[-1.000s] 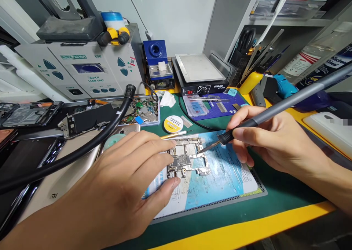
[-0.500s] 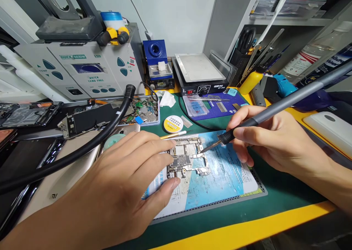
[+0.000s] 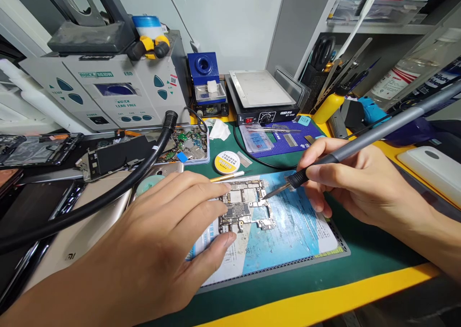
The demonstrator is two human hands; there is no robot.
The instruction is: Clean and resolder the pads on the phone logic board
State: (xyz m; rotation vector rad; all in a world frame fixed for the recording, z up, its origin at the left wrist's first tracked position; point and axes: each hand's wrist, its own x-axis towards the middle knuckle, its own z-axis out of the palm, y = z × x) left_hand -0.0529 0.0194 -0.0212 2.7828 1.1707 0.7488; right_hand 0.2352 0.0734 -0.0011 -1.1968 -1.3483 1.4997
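Hose [image 3: 90,205] across phone [image 3: 90,240] — near left hand [image 3: 162,236]

The left grip [image 3: 158,236] touches a circuit board [image 3: 237,211]; the right grip [image 3: 355,185] holds a soldering iron [image 3: 374,135].

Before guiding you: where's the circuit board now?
In the head view, the circuit board lies just below centre on the blue-white mat, with the left hand at its left end and the tip of the soldering iron at its right side.
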